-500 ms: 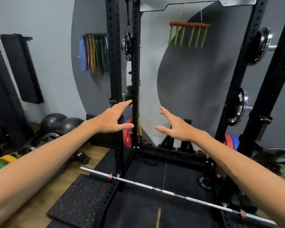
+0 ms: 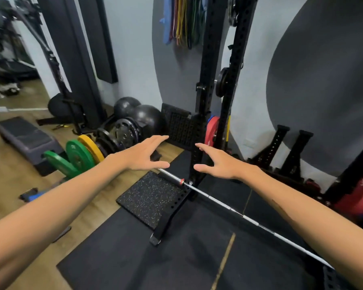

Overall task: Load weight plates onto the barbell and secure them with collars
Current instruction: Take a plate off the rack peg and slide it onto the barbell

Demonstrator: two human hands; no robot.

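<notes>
Nearest me, both forearms reach in from the lower corners toward the middle of the view. My left hand (image 2: 144, 154) and my right hand (image 2: 219, 162) float side by side with a gap between them, fingers straight and lightly spread, thumbs dropped, holding nothing. I read that as hands readied at plate width for a two-handed lift.

Just beyond and below them the barbell (image 2: 222, 204) lies low on the black mat (image 2: 176, 258), running from under my left thumb out toward 4 o'clock. Its near sleeve is bare, resting over the speckled pad (image 2: 153, 197), so nothing is loaded and I see no collar on it.

At 9 o'clock the green plates (image 2: 71, 156) and a yellow plate (image 2: 91, 148) lean in a row on the wood floor, edge-up, easy to roll or grab. Past my hands at 12 o'clock stands the rack upright (image 2: 205, 101), with a red plate (image 2: 212, 131) stored low beside it. Dark balls (image 2: 147, 116) sit against the far wall.
</notes>
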